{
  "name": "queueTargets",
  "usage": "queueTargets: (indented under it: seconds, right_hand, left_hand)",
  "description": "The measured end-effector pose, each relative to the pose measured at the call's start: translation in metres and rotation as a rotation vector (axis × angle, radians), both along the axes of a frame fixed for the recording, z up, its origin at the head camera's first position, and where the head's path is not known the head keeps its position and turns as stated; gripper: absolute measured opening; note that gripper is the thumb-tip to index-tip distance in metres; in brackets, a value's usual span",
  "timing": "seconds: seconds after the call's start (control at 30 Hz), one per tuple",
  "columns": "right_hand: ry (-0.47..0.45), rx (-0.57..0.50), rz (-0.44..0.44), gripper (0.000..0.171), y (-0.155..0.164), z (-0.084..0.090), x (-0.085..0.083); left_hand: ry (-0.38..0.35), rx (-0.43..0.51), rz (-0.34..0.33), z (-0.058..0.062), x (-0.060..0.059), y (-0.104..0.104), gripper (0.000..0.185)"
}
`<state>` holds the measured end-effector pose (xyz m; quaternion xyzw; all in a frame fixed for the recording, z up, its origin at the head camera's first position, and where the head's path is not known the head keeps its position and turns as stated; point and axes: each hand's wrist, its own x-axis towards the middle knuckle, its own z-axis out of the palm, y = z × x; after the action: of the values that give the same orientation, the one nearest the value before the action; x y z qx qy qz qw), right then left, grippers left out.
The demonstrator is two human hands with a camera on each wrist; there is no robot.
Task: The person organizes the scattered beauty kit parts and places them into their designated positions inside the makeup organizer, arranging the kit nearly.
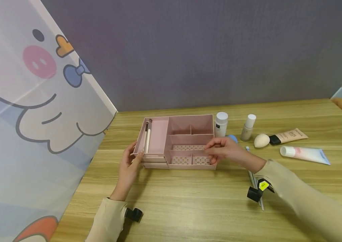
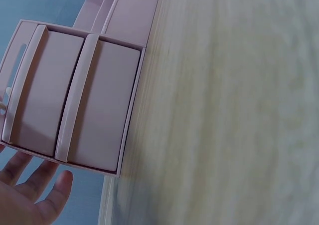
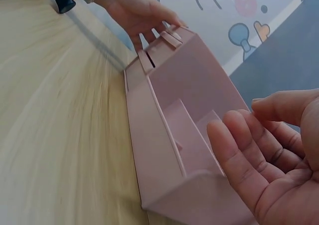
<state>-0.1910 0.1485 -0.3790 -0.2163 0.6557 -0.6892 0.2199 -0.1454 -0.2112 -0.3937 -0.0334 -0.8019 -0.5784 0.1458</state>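
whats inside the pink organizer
Two brushes lie in the left top tray of the organizer. No items show in the right-side compartments, though the right hand covers part of them. Whatever the closed drawers hold is hidden.

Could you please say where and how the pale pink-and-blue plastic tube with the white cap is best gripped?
Probably pinch the tube across its width, just behind its round white cap, coming from above: it lies on its side, and its opposite end looks flattened.
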Motion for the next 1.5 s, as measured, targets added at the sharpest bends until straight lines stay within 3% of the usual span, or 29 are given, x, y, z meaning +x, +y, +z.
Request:
queueTargets:
  seconds: [0.2,0.77,1.13,1.5]
  right_hand:
    - [0.015,0.020,-0.019,0.009,0.012,-0.003,0.002]
    - [-0.008,0.062,0.059,0.009,0.052,-0.017,0.009]
    - [0.015,0.223,-0.005,0.028,0.080,-0.017,0.014]
    - [0.011,0.311,-0.036,0.029,0.100,-0.018,0.015]
  left_hand:
    - [0.004,0.003,-0.008,-0.001,-0.001,-0.001,0.047]
    - [0.025,0.023,-0.011,-0.003,-0.001,0.000,0.046]
    - [-0.005,0.025,-0.012,-0.002,-0.001,-0.002,0.047]
    - [-0.007,0.015,-0.011,-0.002,0.000,-0.002,0.048]
